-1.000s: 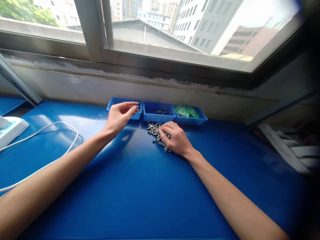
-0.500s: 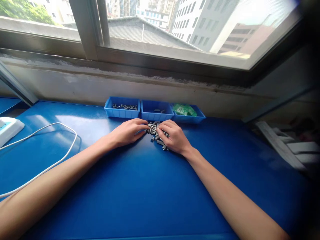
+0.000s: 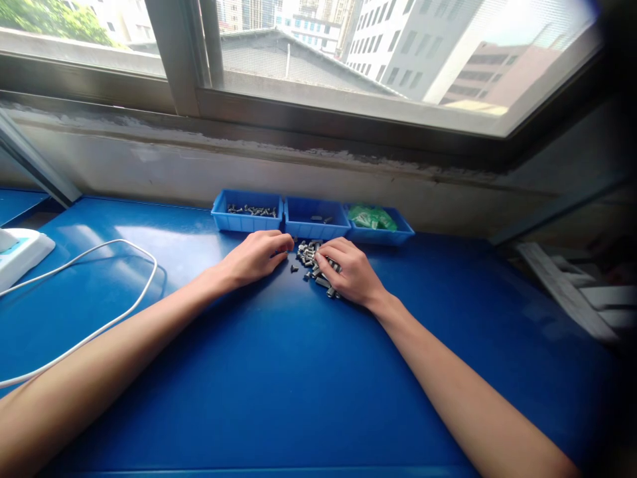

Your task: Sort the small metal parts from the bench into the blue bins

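A heap of small grey metal pieces point(image 3: 309, 255) lies on the blue table point(image 3: 279, 372) in front of three blue trays. My left hand point(image 3: 256, 256) rests palm down at the heap's left edge, fingers curled with the tips pinched close to one loose piece point(image 3: 293, 268). My right hand point(image 3: 348, 272) lies over the heap's right side, fingers bent down onto the pieces. The left tray point(image 3: 247, 220) holds several grey pieces, the middle tray point(image 3: 314, 226) a few, the right tray point(image 3: 381, 229) green packets point(image 3: 371, 218).
A white cable point(image 3: 99, 312) loops across the table's left part to a white device point(image 3: 22, 249) at the left edge. A wall and window sill stand right behind the trays. Grey slats point(image 3: 572, 292) lie off the table at the right.
My left hand came down from over the left tray to the heap's left edge, then drew slightly left, leaving one piece apart. The right hand stayed on the heap.
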A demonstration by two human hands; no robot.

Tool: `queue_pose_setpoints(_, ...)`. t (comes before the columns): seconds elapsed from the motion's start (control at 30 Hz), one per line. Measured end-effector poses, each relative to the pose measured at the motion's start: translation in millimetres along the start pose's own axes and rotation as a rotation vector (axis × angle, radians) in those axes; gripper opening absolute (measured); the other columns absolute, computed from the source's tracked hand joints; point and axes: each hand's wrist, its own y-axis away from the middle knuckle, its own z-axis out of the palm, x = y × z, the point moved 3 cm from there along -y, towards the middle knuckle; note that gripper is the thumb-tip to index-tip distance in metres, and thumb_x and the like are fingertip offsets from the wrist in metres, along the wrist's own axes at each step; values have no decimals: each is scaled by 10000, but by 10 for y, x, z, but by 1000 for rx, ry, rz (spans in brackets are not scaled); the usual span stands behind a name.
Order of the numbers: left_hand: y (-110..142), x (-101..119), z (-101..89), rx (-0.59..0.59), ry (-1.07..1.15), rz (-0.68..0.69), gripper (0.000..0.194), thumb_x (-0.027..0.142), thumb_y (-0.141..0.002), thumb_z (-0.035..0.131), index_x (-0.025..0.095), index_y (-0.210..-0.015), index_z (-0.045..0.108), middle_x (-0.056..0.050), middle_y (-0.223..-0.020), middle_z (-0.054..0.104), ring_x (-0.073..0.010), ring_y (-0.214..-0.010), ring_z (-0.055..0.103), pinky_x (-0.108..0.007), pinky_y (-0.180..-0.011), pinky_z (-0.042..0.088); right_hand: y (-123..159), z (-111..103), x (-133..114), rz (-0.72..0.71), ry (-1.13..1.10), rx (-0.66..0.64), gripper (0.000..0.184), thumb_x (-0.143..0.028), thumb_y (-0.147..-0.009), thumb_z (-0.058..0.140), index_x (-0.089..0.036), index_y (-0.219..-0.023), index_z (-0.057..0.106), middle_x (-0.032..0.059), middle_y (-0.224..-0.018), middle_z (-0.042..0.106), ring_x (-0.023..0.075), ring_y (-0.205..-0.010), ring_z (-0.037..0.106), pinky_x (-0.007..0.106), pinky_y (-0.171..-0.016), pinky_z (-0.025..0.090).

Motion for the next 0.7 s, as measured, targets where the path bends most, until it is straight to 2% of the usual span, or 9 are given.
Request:
queue_pose_setpoints(0.13, -5, -3, -4, 86, 164, -107, 246, 169, -871, 577, 177, -1088, 695, -69, -954, 721, -191, -829, 680, -317, -787, 536, -3, -3, -4, -3, -2, 4, 175, -231, -971, 539, -198, -844, 655, 77, -921, 719, 236, -892, 631, 406, -831, 504)
queue_pose_setpoints(0.27, -14, -4, -48, 156, 664, -374, 310, 308, -825, 720, 151, -1090, 691, -75, -896, 754, -207, -831, 721, -329, -795, 574, 3, 4, -3, -4, 0, 6, 167, -228, -971, 538, -200, -858, 659, 78, -932, 717, 235, -899, 632, 405, -833, 502)
queue_pose_setpoints(0.33, -17, 14, -55, 134, 891, -445, 382, 373, -782, 786, 138, -1070, 698, -91, -904, 765, -218, -867, 729, -346, -837, 577, 6, 7, -2, -5, 0, 6, 165, -221, -970, 538, -202, -860, 660, 74, -928, 717, 234, -902, 630, 405, -836, 500)
queue_pose_setpoints(0.4, -16, 32, -53, 114, 1028, -474, 406, 397, -745, 827, 127, -1025, 710, -104, -909, 768, -220, -890, 731, -362, -882, 570, 6, 9, 0, -3, -2, 3, 166, -219, -969, 537, -204, -858, 659, 71, -923, 717, 233, -899, 628, 406, -837, 499)
queue_pose_setpoints(0.57, -14, 74, -33, 116, 1132, -492, 413, 385, -691, 874, 122, -970, 720, -113, -921, 765, -232, -884, 745, -388, -898, 578, 1, 10, 0, -4, 1, 2, 172, -229, -973, 534, -201, -856, 657, 75, -922, 715, 234, -896, 625, 408, -836, 499)
queue_pose_setpoints(0.63, -20, 69, -67, 200, 1073, -501, 392, 378, -689, 870, 115, -938, 721, -115, -918, 764, -238, -868, 750, -387, -887, 587, 1, 11, 3, -6, 2, 0, 177, -235, -974, 532, -202, -852, 657, 77, -923, 715, 235, -897, 626, 408, -838, 499)
queue_pose_setpoints(0.7, -21, 31, -148, 363, 932, -508, 353, 373, -707, 848, 115, -911, 720, -106, -899, 760, -242, -857, 753, -378, -874, 593, 3, 13, 9, -3, -4, -2, 186, -243, -976, 529, -203, -846, 656, 82, -926, 716, 237, -900, 628, 408, -834, 501)
